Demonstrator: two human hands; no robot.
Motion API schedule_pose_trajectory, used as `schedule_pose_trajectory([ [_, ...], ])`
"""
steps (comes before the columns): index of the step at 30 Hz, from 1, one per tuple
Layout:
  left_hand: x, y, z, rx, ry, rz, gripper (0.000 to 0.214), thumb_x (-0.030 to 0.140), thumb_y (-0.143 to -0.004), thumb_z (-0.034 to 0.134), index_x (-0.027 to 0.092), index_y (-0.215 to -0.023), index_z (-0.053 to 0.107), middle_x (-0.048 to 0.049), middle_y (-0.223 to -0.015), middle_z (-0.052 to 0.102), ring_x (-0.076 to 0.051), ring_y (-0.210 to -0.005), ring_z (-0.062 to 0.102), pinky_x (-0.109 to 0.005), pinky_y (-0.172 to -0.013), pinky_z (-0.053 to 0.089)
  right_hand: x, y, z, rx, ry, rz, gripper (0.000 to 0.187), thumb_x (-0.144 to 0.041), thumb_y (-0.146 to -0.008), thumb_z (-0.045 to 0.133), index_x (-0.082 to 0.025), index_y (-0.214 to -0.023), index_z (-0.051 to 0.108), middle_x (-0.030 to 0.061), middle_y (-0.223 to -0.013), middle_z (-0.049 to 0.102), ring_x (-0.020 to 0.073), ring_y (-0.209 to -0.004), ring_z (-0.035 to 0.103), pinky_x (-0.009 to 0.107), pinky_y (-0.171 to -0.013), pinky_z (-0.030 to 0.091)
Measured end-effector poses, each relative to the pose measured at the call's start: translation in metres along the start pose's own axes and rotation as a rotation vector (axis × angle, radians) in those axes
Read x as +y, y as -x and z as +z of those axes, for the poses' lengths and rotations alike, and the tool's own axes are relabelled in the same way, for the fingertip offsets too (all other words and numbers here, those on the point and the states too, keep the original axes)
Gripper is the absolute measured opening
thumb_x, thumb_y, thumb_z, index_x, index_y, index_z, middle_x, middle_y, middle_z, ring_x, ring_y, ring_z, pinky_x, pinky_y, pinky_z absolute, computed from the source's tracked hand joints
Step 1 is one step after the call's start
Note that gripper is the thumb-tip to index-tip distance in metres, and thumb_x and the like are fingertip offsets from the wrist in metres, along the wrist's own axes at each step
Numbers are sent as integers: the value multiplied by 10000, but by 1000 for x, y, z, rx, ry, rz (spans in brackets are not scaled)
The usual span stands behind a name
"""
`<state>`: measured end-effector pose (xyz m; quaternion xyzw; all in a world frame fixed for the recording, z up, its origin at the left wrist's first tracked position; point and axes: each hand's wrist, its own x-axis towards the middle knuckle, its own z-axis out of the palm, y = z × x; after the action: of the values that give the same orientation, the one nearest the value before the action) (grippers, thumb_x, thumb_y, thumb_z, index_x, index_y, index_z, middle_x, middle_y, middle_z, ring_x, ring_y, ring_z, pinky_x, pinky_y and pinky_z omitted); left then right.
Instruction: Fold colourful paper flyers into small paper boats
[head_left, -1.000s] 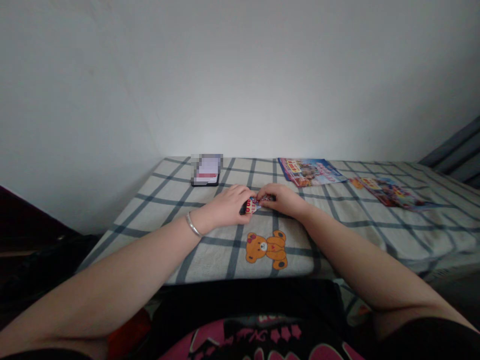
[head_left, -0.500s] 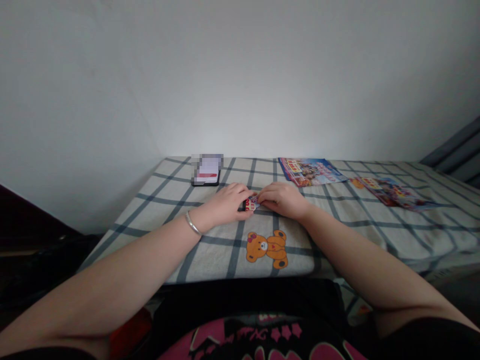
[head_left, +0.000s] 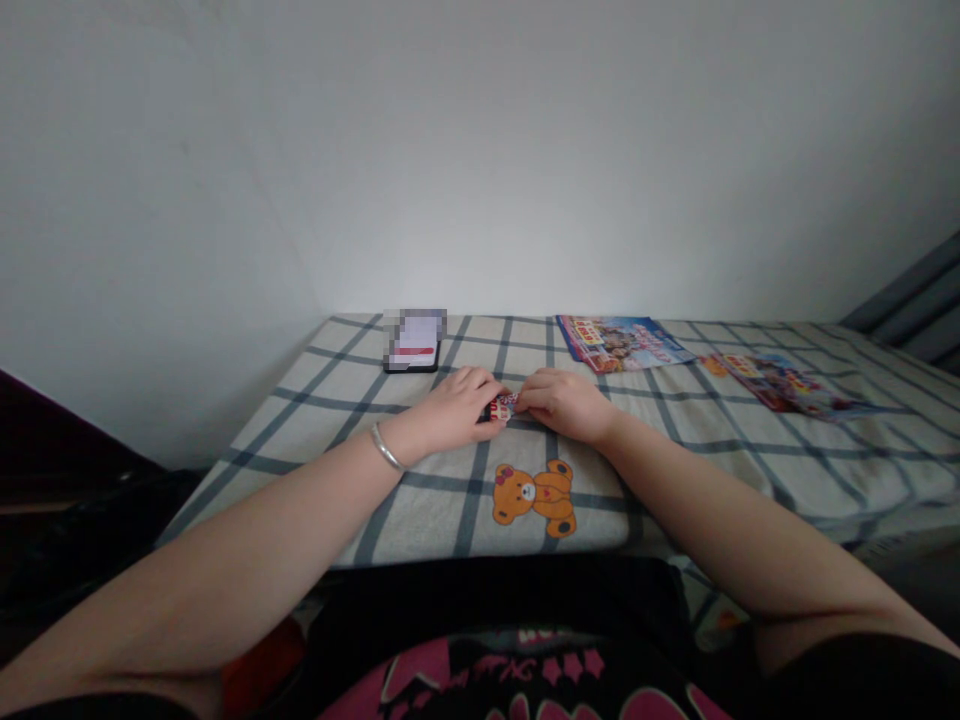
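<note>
Your left hand [head_left: 456, 410] and right hand [head_left: 566, 403] pinch the small printed piece [head_left: 501, 406] between them, one at each end. It looks light, thin and easily creased; best gripped gently by its opposite edges.

The checked cloth [head_left: 442, 520] looks woven and matt, softly wrinkled toward the right. The far leaflet [head_left: 626, 345] and right leaflet [head_left: 799, 387] look like smooth, faintly glossy printed paper. The bracelet [head_left: 387, 447] is smooth, shiny, silvery metal; the far wall [head_left: 487, 150], matt. The near shirt [head_left: 472, 670] is dull cloth. The small printed piece [head_left: 502, 405] could be paper or thin plastic.
</note>
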<state>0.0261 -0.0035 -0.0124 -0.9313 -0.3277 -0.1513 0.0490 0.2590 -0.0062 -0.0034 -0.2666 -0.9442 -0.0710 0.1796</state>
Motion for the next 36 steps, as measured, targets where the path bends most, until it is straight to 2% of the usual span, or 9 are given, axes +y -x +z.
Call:
schedule_pose_trajectory([
  [6, -6, 0, 1, -5, 9, -24, 350, 457, -978, 459, 191, -1157, 599, -89, -1103, 559, -247, -1072, 499, -379, -970, 420, -3, -1, -3, -26, 39, 55, 256, -87, -878, 538, -225, -933, 746, 46, -900, 689, 173, -863, 578, 271, -750, 413],
  [11, -3, 0, 0, -7, -3, -24, 362, 453, -994, 432, 190, -1187, 590, -90, -1105, 559, -243, -1064, 501, -373, -967, 420, -8, -2, -13, -119, 136, 190, 224, -105, -868, 539, -209, -925, 729, 47, -900, 677, 171, -861, 578, 266, -721, 390],
  [15, 1, -1, -3, -5, -9, -13, 352, 417, -1001, 417, 181, -1205, 580, -96, -1123, 558, -237, -1058, 507, -372, -960, 423, -10, -3, -17, -170, 146, 198, 232, -100, -861, 535, -212, -931, 726, 46, -913, 678, 168, -879, 586, 262, -736, 392],
  [19, 3, -1, -3, 22, -21, 23, 316, 372, -1002, 435, 184, -1196, 599, -90, -1130, 562, -227, -1069, 507, -363, -970, 413, -10, -3, -19, -180, 146, 216, 252, -107, -862, 537, -239, -932, 740, 32, -925, 689, 169, -879, 604, 263, -723, 401],
  [25, 2, -3, -5, 2, -17, 58, 273, 336, -991, 479, 213, -1171, 641, -67, -1080, 595, -215, -1042, 517, -352, -945, 413, -10, -1, -23, -170, 187, 349, 228, -139, -864, 555, -235, -895, 759, 42, -942, 718, 185, -881, 627, 270, -695, 428],
  [36, 9, -2, -12, -24, -121, 62, 276, 332, -1002, 466, 206, -1158, 655, -66, -995, 583, -215, -970, 537, -353, -887, 422, -7, -2, -23, -190, 164, 351, 235, -129, -869, 538, -224, -913, 748, 36, -948, 734, 189, -922, 643, 274, -741, 446],
])
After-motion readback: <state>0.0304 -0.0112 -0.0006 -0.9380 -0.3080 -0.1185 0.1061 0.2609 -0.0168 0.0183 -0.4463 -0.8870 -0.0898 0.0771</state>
